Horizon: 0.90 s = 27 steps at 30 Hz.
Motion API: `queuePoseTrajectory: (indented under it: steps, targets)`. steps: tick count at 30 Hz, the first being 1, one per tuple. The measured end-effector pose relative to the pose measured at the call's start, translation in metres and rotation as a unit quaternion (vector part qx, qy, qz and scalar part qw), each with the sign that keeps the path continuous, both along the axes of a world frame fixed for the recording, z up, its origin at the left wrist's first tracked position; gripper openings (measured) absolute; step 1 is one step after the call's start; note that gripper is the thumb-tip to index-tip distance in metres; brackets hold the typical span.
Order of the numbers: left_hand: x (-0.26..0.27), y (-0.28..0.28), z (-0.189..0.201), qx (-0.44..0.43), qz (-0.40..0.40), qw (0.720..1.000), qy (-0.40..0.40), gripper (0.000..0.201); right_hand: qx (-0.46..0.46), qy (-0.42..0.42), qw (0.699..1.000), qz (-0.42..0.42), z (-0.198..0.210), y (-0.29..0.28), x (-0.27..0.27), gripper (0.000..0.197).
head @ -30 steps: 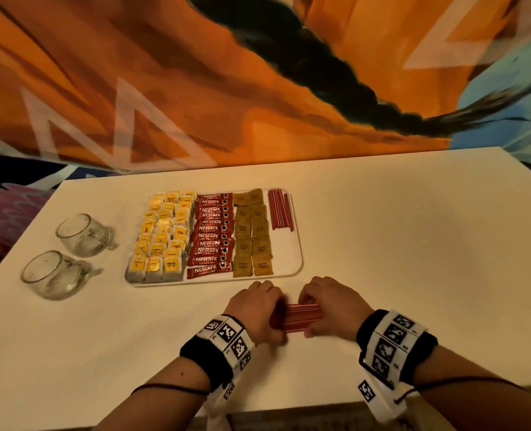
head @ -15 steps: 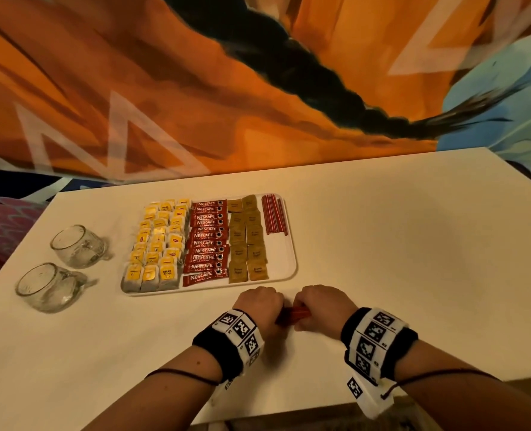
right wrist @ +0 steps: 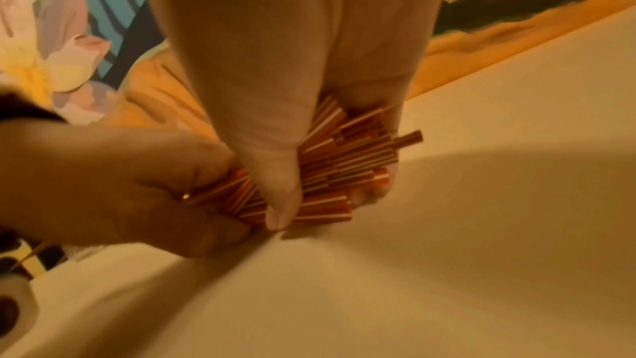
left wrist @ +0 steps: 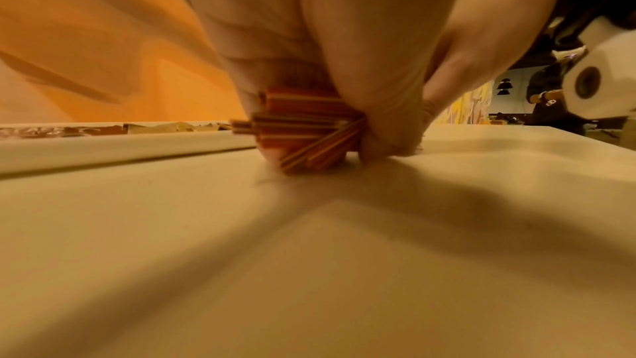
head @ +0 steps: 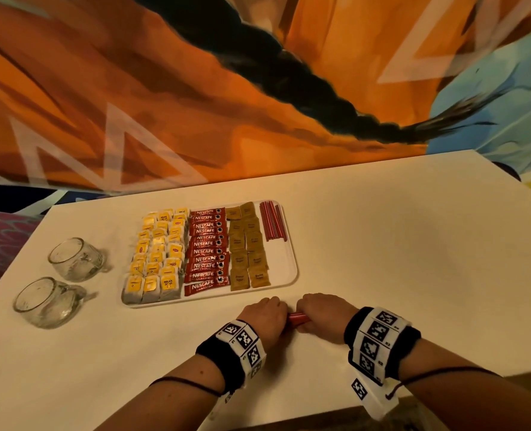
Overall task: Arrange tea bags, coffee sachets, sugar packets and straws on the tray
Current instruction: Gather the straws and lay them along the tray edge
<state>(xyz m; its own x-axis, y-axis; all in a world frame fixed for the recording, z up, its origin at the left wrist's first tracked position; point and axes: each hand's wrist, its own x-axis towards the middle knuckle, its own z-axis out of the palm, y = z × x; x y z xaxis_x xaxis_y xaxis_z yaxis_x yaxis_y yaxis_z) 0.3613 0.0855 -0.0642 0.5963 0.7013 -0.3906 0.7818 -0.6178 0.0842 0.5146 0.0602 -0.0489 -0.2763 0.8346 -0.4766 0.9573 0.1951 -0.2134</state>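
Your left hand [head: 264, 317] and right hand [head: 318, 312] meet at the lower centre of the head view, both clamped on a bundle of short red straws with thin white stripes [head: 298, 318] that is pressed down onto the cream-white worktop [head: 413, 259]. The two fists sit close together, only a short stretch of the bundle showing between them. In the right wrist view your thumb lies across the top of the bundle [right wrist: 330, 173] while your fingers curl beneath it, and the straw ends splay out unevenly at the right of the frame; your left hand [right wrist: 113, 189] grips the other end at the left edge. In the left wrist view the uneven straw ends [left wrist: 302, 129] poke out under your curled fingers, touching the worktop.

Just above the hands in the head view lies the white rectangular tray with rounded corners [head: 290, 269]. From its left side to its right it carries rows of yellow-tagged tea bags [head: 158, 253], a column of red Nescafé coffee sachets [head: 208, 250], two columns of brown sugar packets [head: 247, 247] and, at its upper right corner, a small flat row of red straws [head: 272, 222]. The lower right part of the tray is bare.

At the left of the frame two clear glass mugs [head: 71, 262] lie on their sides on the worktop, well apart from the tray.
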Motion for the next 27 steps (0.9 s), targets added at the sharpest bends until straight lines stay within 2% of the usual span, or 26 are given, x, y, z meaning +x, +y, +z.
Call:
queuePoseTrajectory:
  steps: [6,11,13,15,16,17,18,20,22,23,24,25,27]
  targets:
    - [-0.014,0.006,0.007,-0.024,-0.02,0.999,-0.009,0.027,-0.03,0.012,0.999,-0.003,0.011,0.005,-0.008,0.033]
    - [-0.035,0.012,0.006,-0.088,0.034,0.995,-0.043,0.028,-0.043,0.035,0.998,0.016,0.032,0.014,-0.023,0.034]
    - [-0.044,0.017,0.01,-0.125,0.056,0.987,-0.083,0.025,-0.004,0.058,0.998,0.01,0.046,0.022,-0.024,0.033]
    - [-0.057,0.02,0.017,-0.166,0.096,0.966,-0.175,0.021,0.062,0.123,0.99,-0.027,0.063,0.03,-0.023,0.047]
    - [-0.064,0.021,0.021,-0.194,0.129,0.942,-0.241,0.018,0.104,0.174,0.978,-0.051,0.07,0.034,-0.023,0.062]
    - [-0.07,0.023,0.025,-0.229,0.172,0.907,-0.309,0.019,0.15,0.227,0.959,-0.075,0.077,0.035,-0.022,0.08]
    - [-0.075,0.024,0.031,-0.271,0.215,0.859,-0.376,0.022,0.197,0.276,0.936,-0.095,0.082,0.037,-0.023,0.096]
    - [-0.082,0.032,0.041,-0.356,0.286,0.736,-0.5,0.024,0.257,0.332,0.9,-0.113,0.087,0.039,-0.028,0.115]
    - [-0.083,0.04,0.052,-0.409,0.356,0.601,-0.587,0.023,0.267,0.343,0.894,-0.108,0.085,0.04,-0.038,0.124]
    - [-0.082,0.044,0.055,-0.42,0.388,0.549,-0.609,0.023,0.264,0.339,0.898,-0.099,0.082,0.039,-0.044,0.127]
    - [-0.081,0.047,0.06,-0.423,0.415,0.51,-0.623,0.023,0.258,0.329,0.904,-0.087,0.079,0.039,-0.051,0.13]
    - [-0.079,0.049,0.062,-0.42,0.436,0.486,-0.63,0.024,0.252,0.318,0.911,-0.075,0.076,0.037,-0.057,0.133]
    - [-0.076,0.052,0.066,-0.421,0.455,0.458,-0.637,0.026,0.24,0.301,0.921,-0.055,0.07,0.034,-0.068,0.136]
